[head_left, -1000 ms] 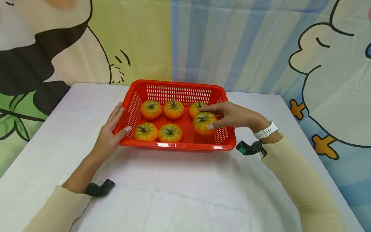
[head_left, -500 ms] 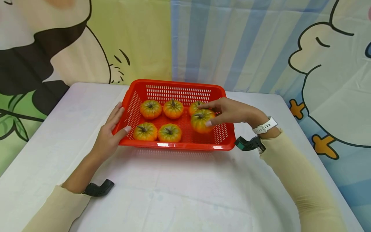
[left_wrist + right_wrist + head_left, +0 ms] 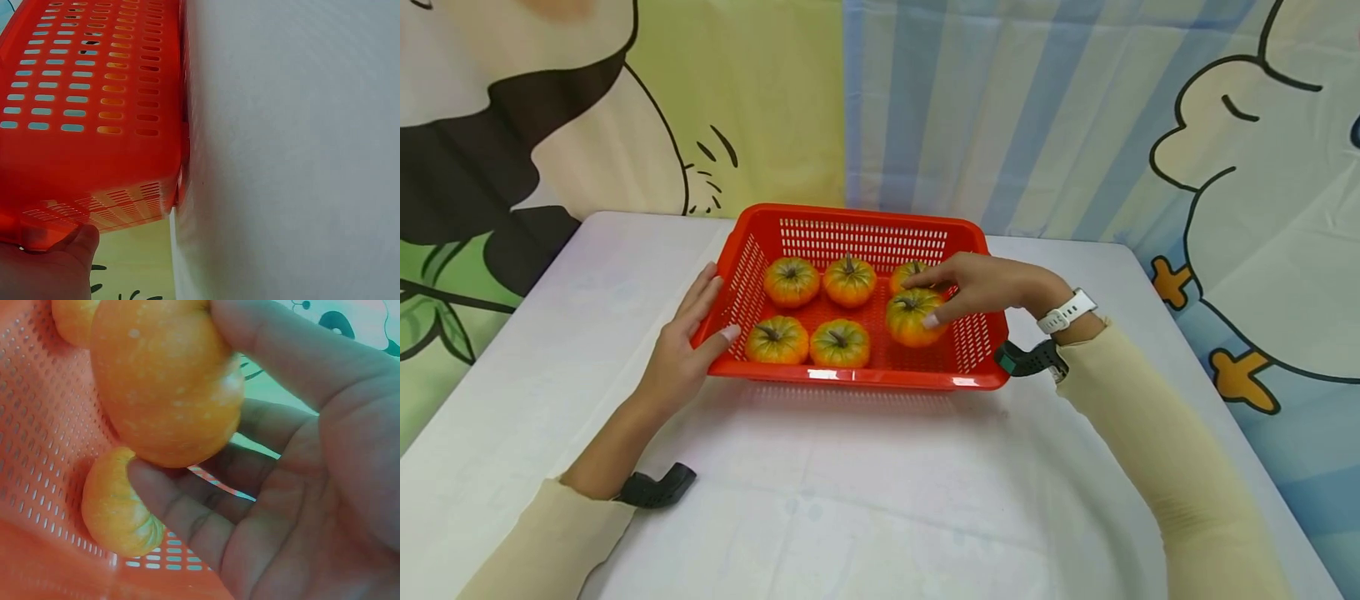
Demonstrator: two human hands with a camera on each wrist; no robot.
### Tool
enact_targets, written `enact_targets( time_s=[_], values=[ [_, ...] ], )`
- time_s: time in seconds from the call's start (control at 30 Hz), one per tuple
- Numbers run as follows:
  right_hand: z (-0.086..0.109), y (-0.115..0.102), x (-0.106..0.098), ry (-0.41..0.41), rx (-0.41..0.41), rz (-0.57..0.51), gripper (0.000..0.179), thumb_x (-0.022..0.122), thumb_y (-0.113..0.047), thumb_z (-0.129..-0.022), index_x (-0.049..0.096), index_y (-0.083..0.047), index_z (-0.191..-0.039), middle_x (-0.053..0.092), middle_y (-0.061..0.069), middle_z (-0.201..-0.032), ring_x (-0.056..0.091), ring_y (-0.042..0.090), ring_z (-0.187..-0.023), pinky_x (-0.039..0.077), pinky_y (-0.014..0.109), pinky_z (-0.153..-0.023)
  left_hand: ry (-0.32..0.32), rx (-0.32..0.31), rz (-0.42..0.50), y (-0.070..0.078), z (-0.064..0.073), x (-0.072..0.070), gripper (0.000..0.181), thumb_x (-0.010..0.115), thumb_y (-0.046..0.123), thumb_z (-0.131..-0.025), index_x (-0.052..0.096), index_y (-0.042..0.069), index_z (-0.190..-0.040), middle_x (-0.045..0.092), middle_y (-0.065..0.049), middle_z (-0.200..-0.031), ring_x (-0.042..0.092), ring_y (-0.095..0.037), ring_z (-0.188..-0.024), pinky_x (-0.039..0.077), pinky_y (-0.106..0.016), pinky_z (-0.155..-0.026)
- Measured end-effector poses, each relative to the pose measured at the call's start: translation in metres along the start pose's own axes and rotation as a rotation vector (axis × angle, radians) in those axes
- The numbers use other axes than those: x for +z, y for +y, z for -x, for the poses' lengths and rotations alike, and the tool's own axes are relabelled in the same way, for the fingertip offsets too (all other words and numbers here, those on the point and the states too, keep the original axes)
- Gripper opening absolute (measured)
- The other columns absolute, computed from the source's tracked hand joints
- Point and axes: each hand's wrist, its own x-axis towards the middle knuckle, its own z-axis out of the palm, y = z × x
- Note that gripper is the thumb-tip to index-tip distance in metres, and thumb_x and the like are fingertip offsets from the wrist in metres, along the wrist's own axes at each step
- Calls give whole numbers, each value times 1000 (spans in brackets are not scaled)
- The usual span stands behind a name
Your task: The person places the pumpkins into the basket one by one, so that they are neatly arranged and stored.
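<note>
My right hand holds a small orange-and-green pumpkin by its side, thumb in front and fingers behind. In the right wrist view the pumpkin sits between thumb and fingers, above the red basket's floor. Another pumpkin lies just behind it, partly hidden by the fingers. At the left end, my left hand holds the rim of the red plastic basket, thumb over the front corner and fingers along the outside. The left wrist view shows the slotted basket wall above that hand.
Two pumpkins sit at the basket's back left, one beside the other. Two more, a left one and a right one, sit in front. The basket stands on a white-covered table, before a cartoon-printed curtain.
My right hand has moved slightly left with the pumpkin, further over the basket's inside. The left hand and basket have stayed almost still.
</note>
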Motion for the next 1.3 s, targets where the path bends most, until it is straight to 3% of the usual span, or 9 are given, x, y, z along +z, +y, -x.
enact_targets(
  time_s=[0.23, 0.43, 0.73, 0.97, 1.3],
  values=[
    [-12, -1, -1, -115, 103, 36, 66, 77, -35, -84, 52, -19, -143, 52, -1, -138, 47, 19, -126, 44, 39, -102, -1, 1, 9, 0, 0, 0, 69, 59, 12, -95, 24, 12, -154, 15, 7, -161, 16, -17, -146, 40, -14, -92],
    [-20, -1, 1, -148, 139, 37, 63, 79, -33, -82, 56, -22, -140, 51, 0, -137, 44, 19, -126, 47, 38, -98, -1, 2, 8, 0, 0, 0, 70, 60, 12, -95, 24, 13, -155, 15, 8, -161, 16, -16, -146, 41, -14, -92],
    [-32, -1, 7, -224, 93, -55, 44, 72, -15, -88, 62, -12, -131, 61, 1, -127, 53, 20, -119, 49, 37, -96, -3, 8, 26, -1, -1, 0, 69, 59, 11, -95, 24, 12, -154, 15, 6, -161, 16, -16, -146, 40, -14, -93],
    [-36, 1, 9, -229, 112, -56, 36, 71, -14, -89, 67, -14, -125, 64, -1, -122, 55, 17, -115, 46, 38, -99, -5, 8, 22, -1, -1, 0, 68, 58, 11, -95, 24, 12, -154, 15, 7, -161, 15, -16, -146, 40, -14, -94],
    [-36, 5, 9, -235, 185, 22, 39, 73, -19, -88, 66, -15, -127, 62, 1, -124, 51, 19, -117, 46, 39, -99, -4, 16, 36, 0, 0, 0, 68, 58, 10, -95, 24, 11, -154, 15, 4, -161, 15, -16, -146, 40, -14, -94]
  ],
)
